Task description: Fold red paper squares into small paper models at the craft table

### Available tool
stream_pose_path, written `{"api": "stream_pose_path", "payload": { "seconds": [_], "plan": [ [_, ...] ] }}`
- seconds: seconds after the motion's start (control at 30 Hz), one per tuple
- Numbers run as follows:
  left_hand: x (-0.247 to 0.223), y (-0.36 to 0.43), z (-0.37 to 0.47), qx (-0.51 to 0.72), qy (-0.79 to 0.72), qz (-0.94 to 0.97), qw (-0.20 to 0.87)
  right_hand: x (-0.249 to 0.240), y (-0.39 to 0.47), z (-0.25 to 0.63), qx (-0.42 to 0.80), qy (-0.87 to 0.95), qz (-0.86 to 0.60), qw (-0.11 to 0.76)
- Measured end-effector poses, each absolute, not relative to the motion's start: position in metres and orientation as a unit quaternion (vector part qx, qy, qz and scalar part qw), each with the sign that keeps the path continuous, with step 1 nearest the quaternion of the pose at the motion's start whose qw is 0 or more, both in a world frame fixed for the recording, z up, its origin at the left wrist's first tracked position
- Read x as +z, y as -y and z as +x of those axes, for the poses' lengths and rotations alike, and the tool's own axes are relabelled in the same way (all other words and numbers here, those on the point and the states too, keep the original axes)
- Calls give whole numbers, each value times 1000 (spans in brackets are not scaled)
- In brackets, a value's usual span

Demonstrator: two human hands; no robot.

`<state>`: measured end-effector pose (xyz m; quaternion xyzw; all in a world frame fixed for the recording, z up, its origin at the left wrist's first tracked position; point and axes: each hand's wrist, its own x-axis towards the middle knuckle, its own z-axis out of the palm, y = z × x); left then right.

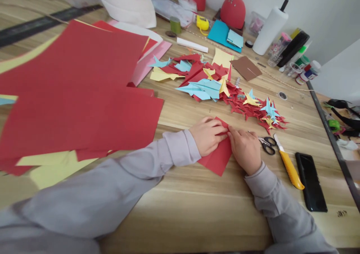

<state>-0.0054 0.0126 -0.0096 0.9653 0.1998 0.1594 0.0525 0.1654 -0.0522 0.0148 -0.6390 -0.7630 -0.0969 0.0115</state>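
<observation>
A sheet of red paper, partly folded, lies on the wooden table between my hands. My left hand rests on its upper left part, fingers bent together and pressing the paper down. At the right edge my right hand has its thumb and fingers closed on the paper near the fold. The paper's top corner shows above the fingers, while the part beneath them is hidden. Just right of my right hand lie black-handled scissors, partly covered by it, and a yellow utility knife.
Behind my hands spreads a pile of folded red, blue and yellow paper shapes. Large red sheets cover the left side. A black phone lies at right. Farther back stand a yellow tape measure, a white roll and several bottles.
</observation>
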Motion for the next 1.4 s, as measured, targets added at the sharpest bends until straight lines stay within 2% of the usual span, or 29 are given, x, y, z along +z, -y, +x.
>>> {"api": "stream_pose_path", "payload": {
  "seconds": [0.17, 0.5, 0.7, 0.77, 0.9, 1.03, 1.2, 1.4],
  "plan": [
    [-8, -12, -5, 167, -199, 965, 31, 16, 50, 165, -87, 760, -644, 7],
    [-8, -10, -4, 181, -204, 962, 20, 40, 71, 145, -63, 755, -643, -112],
    [-11, -6, -3, 180, -217, 959, 15, 55, 88, 142, -59, 758, -636, -133],
    [-12, -5, -3, 180, -223, 958, 13, 56, 88, 145, -78, 759, -637, -108],
    [-12, -3, -1, 194, -228, 954, 14, 45, 75, 152, -155, 757, -635, 5],
    [-12, -4, -3, 244, -240, 938, 49, 19, 61, 158, -130, 809, -568, 80],
    [-16, -16, -9, 368, -374, 846, 95, 2, 56, 164, -110, 828, -536, 122],
    [-21, -22, -10, 332, -426, 832, 125, 4, 51, 168, -87, 829, -533, 143]
  ]
}}
